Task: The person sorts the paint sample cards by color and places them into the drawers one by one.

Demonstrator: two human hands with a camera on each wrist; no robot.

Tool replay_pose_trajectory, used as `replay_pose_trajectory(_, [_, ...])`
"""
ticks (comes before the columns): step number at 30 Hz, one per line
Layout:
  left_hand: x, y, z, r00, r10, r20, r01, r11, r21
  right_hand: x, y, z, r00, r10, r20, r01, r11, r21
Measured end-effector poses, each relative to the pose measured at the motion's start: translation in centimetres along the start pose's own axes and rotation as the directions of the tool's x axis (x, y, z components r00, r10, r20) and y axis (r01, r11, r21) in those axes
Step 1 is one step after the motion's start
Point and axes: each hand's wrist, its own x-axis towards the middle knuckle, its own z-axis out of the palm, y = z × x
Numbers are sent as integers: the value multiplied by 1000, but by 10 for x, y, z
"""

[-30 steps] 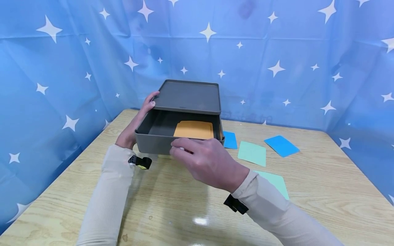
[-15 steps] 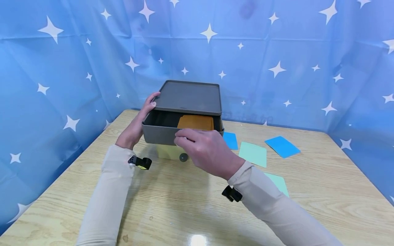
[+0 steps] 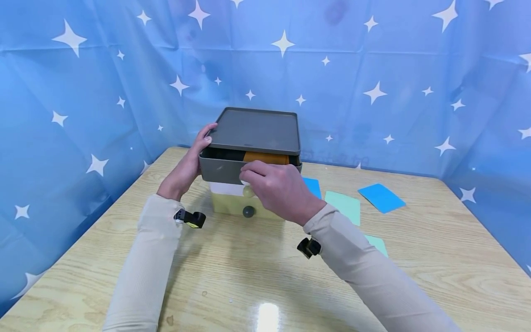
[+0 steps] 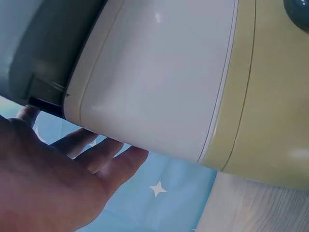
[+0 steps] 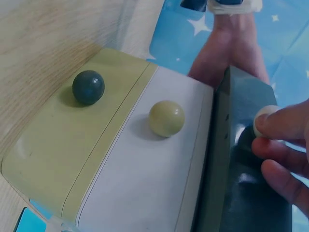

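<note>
A small desktop drawer cabinet with a grey top (image 3: 257, 129) stands on the table. Its grey top drawer (image 3: 220, 171) is pulled partway out, with orange cards (image 3: 265, 158) showing inside. My right hand (image 3: 282, 191) pinches that drawer's white knob (image 5: 266, 110) between thumb and fingers. Along the cabinet's left side lies my left hand (image 3: 186, 163), its fingers (image 4: 120, 166) extended against the wall and its thumb at the top edge. Below are a white drawer (image 4: 154, 77) with a yellowish knob (image 5: 166, 118) and a pale yellow drawer (image 5: 53, 145) with a dark knob (image 5: 88, 87).
Blue cards (image 3: 381, 198) and pale green cards (image 3: 343, 205) lie on the wooden table (image 3: 224, 276) right of the cabinet, one blue card (image 3: 313, 185) close beside it. A blue star-patterned curtain (image 3: 332, 74) hangs behind the table.
My right hand has pushed the grey drawer inward, away from me, so less of the orange cards shows and the lower drawer fronts have come into view. My left hand has stayed on the cabinet's side.
</note>
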Motion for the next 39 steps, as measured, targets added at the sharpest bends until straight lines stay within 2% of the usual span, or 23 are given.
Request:
replay_pose_trajectory(9, [0,0,0,1000,-16,-5,16,1000,4,1,11,7,999,38,5,-38,998,50])
replay_pose_trajectory(16, [0,-1,-1,1000,-5,-2,5,1000,-2,5,15,11,999,41,15,-42,999,15])
replay_pose_trajectory(26, [0,0,2,1000,-7,-2,7,1000,-17,4,21,17,995,88,52,-90,996,26])
replay_pose_trajectory(39, [-1,0,3,1000,-9,-11,9,1000,4,4,16,17,989,103,103,-102,995,-17])
